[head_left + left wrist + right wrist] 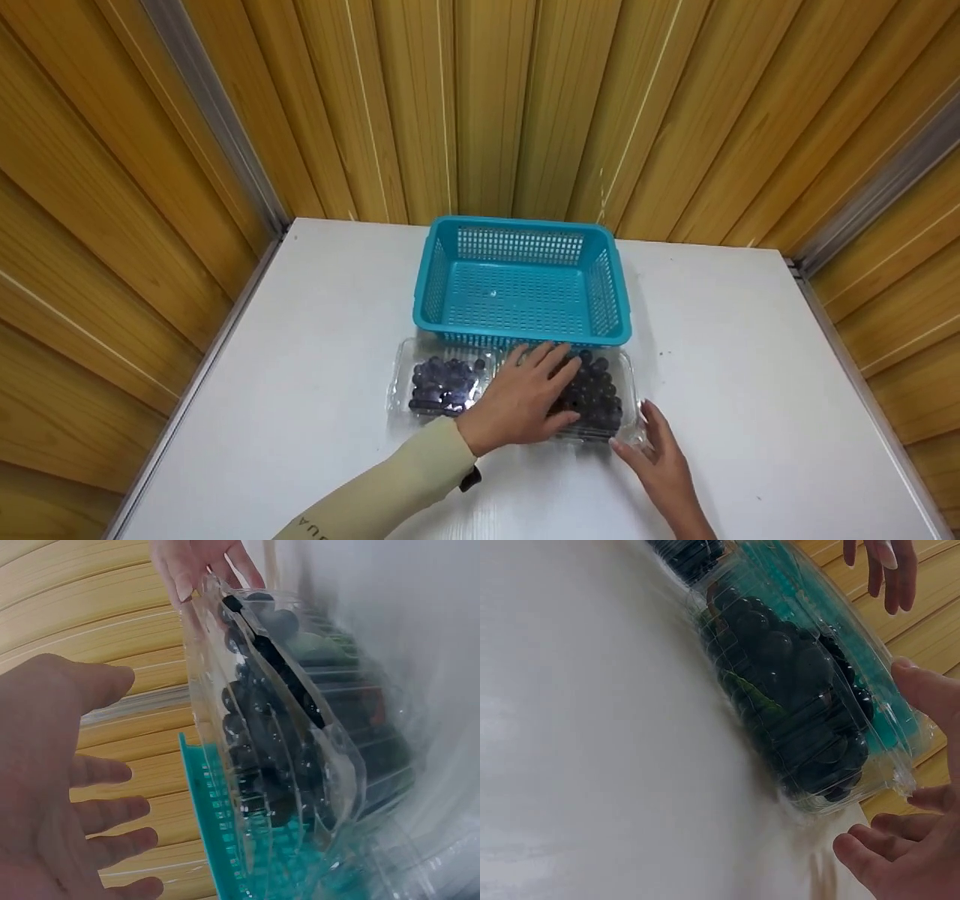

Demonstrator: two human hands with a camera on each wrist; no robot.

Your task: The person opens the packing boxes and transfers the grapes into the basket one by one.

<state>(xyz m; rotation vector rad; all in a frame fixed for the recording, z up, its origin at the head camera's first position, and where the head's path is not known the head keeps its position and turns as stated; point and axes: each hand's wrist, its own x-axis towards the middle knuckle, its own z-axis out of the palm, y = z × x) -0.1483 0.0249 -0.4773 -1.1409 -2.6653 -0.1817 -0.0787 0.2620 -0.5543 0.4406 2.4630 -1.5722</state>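
Note:
Two clear plastic clamshell boxes of dark grapes stand side by side on the white table. Over the right-hand grape box (pixel 600 397) hovers my left hand (pixel 521 397), palm down with fingers spread. The left wrist view shows a gap between that palm and the lid. At the same box's right end is my right hand (pixel 660 457), thumb and fingers apart around the near corner. In the right wrist view its fingertips (pixel 851 849) are close to the box corner; whether they touch is unclear. The left-hand grape box (pixel 442 386) is partly hidden by my left forearm.
A teal perforated plastic basket (pixel 521 337) sits just behind both boxes, with nothing in it. The white table (pixel 315 360) extends to either side. Wood-look panel walls (pixel 487 112) enclose it at the back and sides.

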